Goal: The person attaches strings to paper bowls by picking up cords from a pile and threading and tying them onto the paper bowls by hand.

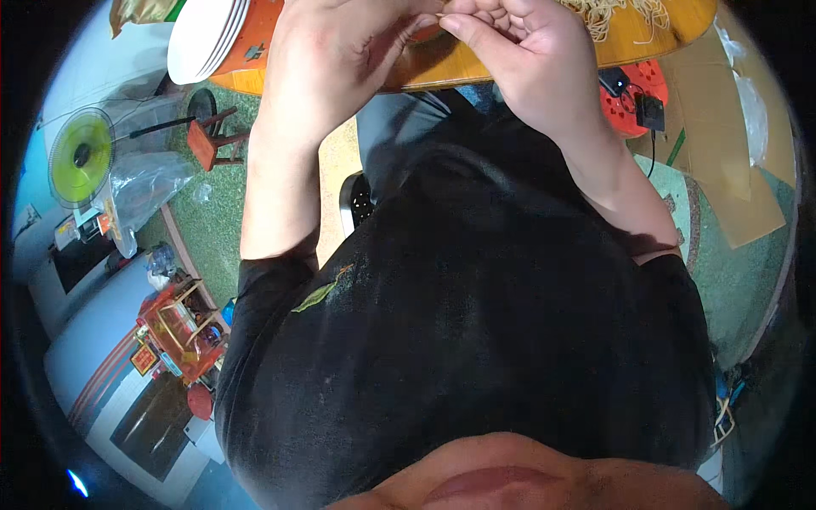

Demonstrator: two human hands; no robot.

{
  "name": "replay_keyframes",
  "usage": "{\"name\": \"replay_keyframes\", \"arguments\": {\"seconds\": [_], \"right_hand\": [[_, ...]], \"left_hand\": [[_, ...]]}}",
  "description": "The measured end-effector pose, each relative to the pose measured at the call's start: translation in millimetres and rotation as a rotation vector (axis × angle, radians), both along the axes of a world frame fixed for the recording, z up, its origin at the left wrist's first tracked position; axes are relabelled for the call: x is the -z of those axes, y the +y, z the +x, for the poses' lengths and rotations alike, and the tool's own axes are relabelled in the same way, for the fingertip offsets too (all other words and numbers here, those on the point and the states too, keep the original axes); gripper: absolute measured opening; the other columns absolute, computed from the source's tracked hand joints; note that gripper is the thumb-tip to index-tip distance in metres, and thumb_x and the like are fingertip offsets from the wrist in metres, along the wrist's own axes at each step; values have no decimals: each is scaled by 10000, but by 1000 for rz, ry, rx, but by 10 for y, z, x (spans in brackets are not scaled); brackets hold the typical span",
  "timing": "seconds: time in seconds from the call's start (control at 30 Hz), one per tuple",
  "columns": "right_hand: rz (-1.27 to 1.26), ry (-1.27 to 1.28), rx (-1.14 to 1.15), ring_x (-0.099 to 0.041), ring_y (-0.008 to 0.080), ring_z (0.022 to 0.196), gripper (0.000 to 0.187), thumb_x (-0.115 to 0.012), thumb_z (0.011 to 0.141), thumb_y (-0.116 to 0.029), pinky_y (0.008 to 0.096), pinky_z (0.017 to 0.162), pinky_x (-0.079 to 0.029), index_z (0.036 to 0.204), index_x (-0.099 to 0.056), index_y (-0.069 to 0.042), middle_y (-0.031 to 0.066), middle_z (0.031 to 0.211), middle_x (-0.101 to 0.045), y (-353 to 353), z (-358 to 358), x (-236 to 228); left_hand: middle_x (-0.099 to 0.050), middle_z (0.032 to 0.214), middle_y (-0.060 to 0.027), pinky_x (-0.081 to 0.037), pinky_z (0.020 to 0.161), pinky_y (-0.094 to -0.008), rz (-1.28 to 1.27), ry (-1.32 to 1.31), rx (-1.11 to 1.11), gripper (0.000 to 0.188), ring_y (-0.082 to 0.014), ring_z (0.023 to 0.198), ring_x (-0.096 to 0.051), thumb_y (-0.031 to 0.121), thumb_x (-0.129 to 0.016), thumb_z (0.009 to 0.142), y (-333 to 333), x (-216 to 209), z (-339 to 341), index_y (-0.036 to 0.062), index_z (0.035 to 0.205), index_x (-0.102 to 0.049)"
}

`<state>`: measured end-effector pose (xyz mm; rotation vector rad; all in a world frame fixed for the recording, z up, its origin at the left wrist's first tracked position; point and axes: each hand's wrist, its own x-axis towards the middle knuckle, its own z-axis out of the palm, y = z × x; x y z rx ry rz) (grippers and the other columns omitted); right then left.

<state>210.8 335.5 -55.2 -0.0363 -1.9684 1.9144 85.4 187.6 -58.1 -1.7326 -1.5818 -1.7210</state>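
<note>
My left hand [344, 47] and my right hand [540, 55] meet at the top edge, over the near edge of a yellow-brown wooden table [671, 30]. Thumb and fingers of each are pinched together, almost touching. A tiny pale bit shows between the fingertips, too small to name. To the right of my right hand lies a loose heap of thin, tan, looped strands [599, 17]. Left of my left hand is a stack of white, round-edged dishes or lids [204, 42], beside an orange-red surface [259, 34]. The top edge cuts off part of both hands.
A green-bladed fan [81, 155] stands at the left, near a small red-brown stool [204, 144] and clear plastic sheeting [140, 195]. On the right are a red stool [625, 115] with a black adapter [650, 112] and cable, and flattened cardboard [722, 161].
</note>
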Motion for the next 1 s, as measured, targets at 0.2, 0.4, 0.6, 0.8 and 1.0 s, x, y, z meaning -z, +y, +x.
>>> {"name": "replay_keyframes", "arguments": {"seconds": [0.2, 0.4, 0.6, 0.8, 1.0], "right_hand": [[119, -32, 9, -600, 73, 675, 68, -706, 939, -2, 244, 612, -483, 906, -655, 28, 20, 768, -662, 13, 22, -49], [-240, -51, -43, -524, 35, 640, 75, -698, 936, 8, 218, 578, -439, 896, -638, 27, -19, 745, -602, -59, -77, 223], [160, 175, 269, -548, 87, 616, 103, -742, 869, 30, 272, 562, -451, 859, -639, 23, 40, 741, -608, -175, -139, 234], [255, 203, 298, -604, 188, 626, 115, -762, 824, 29, 319, 568, -469, 844, -649, 27, 107, 769, -604, -181, -135, 212], [324, 183, 357, -615, 238, 623, 132, -784, 798, 16, 344, 572, -482, 823, -654, 20, 125, 758, -614, -199, -147, 188]], "left_hand": [[-613, 959, -92, -479, 817, -395, 47, 33, -16, 214, -296, 908, -615, 8, -803, 725, -6, 79, -13, 53, 924, -738], [-652, 958, -125, -515, 799, -400, 63, -84, 54, 225, -324, 898, -653, -41, -784, 741, -69, -114, 69, 26, 945, -717], [-689, 954, -158, -534, 793, -357, -778, -16, -484, 155, -294, 926, -685, -60, -701, 860, -147, -726, 192, -22, 1011, -692], [-728, 908, -155, -550, 738, -344, -907, -50, -385, 105, -240, 815, -708, -18, -680, 912, -74, -786, 119, -43, 1009, -712], [-739, 908, -119, -557, 737, -311, -1062, -235, -398, 118, -176, 804, -700, -16, -654, 947, 9, -902, 149, -42, 1041, -720]]}}
